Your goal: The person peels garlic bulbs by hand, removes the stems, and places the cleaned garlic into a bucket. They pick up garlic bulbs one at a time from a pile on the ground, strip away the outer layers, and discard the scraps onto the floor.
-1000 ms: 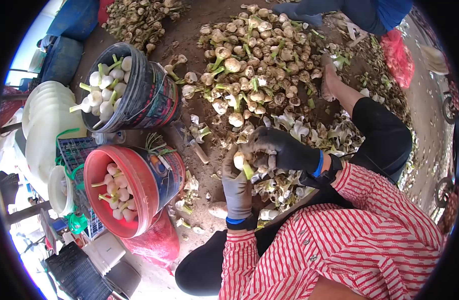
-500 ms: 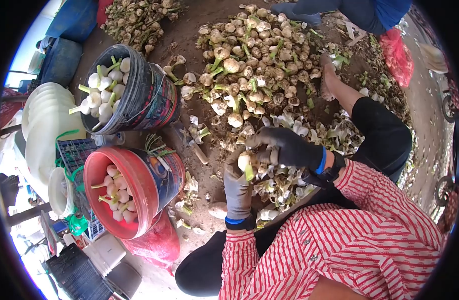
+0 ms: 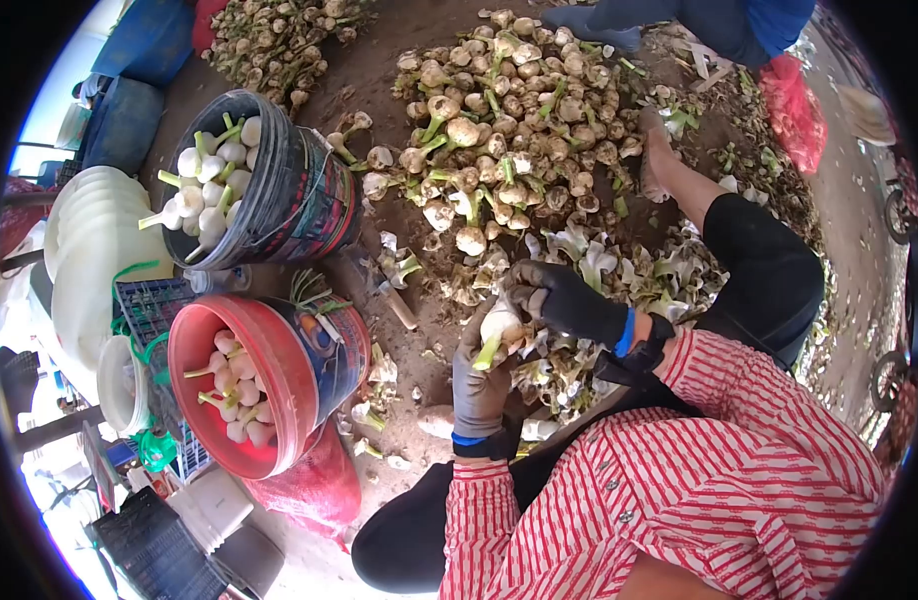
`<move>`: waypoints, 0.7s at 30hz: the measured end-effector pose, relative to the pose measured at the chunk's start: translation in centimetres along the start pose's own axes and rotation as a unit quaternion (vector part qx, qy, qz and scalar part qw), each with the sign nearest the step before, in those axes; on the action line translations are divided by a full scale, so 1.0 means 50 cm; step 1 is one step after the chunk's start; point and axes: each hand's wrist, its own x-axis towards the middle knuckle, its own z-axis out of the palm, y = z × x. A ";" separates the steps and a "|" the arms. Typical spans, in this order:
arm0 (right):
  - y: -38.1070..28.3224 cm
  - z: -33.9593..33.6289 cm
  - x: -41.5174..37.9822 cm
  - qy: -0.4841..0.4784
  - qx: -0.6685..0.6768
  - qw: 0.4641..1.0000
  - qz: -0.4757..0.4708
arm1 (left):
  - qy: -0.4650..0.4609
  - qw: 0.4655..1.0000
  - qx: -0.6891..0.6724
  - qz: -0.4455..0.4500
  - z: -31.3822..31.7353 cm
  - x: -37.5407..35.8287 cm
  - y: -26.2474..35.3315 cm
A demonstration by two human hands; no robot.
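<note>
A whitish garlic bulb (image 3: 501,326) with a short green stem is in my gloved left hand (image 3: 476,388), whose fingers close around its left side. The stem points down and toward me. My gloved right hand (image 3: 571,303) has its fingers curled against the bulb's upper right side, pinching at its outer skin; the exact contact is partly hidden. Below the hands lies a heap of peeled garlic skins (image 3: 569,378). Farther out spreads a large pile of unpeeled garlic bulbs (image 3: 519,130).
A dark bucket (image 3: 314,200) and a red-rimmed bucket (image 3: 297,420), both holding cleaned garlic, tilt at the left. A wooden-handled tool (image 3: 397,306) lies on the ground. A red sack (image 3: 314,485), another garlic pile (image 3: 274,50) and another person's leg (image 3: 714,25) are around.
The garlic bulb has turned, its stem swinging from downward right to downward left. My right hand has shifted slightly left and down, its fingers now against the bulb's top.
</note>
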 end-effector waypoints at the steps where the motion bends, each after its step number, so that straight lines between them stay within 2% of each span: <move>1: -0.013 0.001 -0.004 -0.001 0.001 1.000 0.001 | 0.001 1.000 0.000 0.000 -0.007 0.002 0.001; 3: -0.032 0.000 -0.010 -0.016 0.071 0.997 0.010 | -0.022 0.997 0.077 -0.007 -0.024 0.009 0.002; 4: -0.028 -0.003 -0.008 -0.029 -0.033 0.999 0.013 | -0.023 0.997 0.077 -0.007 -0.024 0.010 0.000; 7: -0.022 -0.008 0.003 -0.015 0.003 1.000 0.009 | -0.033 0.994 0.096 0.049 -0.028 0.013 -0.005; 8: -0.025 0.002 -0.003 0.076 -0.042 0.996 -0.022 | 0.028 0.991 0.127 0.018 -0.035 0.013 -0.004; 9: -0.012 0.012 -0.004 0.073 -0.042 0.996 -0.023 | 0.089 0.983 0.157 -0.013 -0.043 0.014 -0.005; 11: 0.022 0.024 0.000 0.065 -0.032 0.985 -0.156 | 0.056 0.981 0.185 0.018 -0.058 0.011 -0.013; 12: 0.008 0.023 -0.006 0.058 -0.202 0.959 -0.190 | 0.065 0.990 0.128 0.018 -0.057 0.014 -0.016; 13: 0.017 0.030 -0.010 0.056 -0.203 0.959 -0.190 | 0.074 0.995 0.070 0.018 -0.058 0.015 -0.020; 14: 0.033 0.041 -0.017 0.026 -0.153 0.977 -0.144 | 0.079 0.997 -0.006 0.000 -0.066 0.015 -0.022; 15: 0.042 0.050 -0.022 -0.005 -0.102 0.990 -0.098 | 0.081 0.997 -0.007 0.000 -0.064 0.014 -0.026; 16: -0.010 0.043 -0.019 -0.068 0.003 0.996 0.057 | 0.079 0.996 0.020 0.042 -0.058 0.013 -0.030; 17: -0.025 0.029 -0.008 -0.071 0.002 0.996 0.056 | 0.077 0.992 0.046 0.086 -0.054 0.013 -0.031; 18: -0.035 0.011 0.002 -0.056 0.145 0.988 -0.018 | 0.079 0.992 0.045 0.090 -0.056 0.012 -0.024; 19: -0.039 -0.006 0.008 -0.039 0.285 0.953 -0.091 | 0.035 0.996 -0.050 0.067 -0.060 0.007 -0.015; 21: 0.002 -0.045 0.018 0.001 0.391 0.915 -0.104 | -0.056 0.970 -0.235 0.018 -0.064 -0.004 0.004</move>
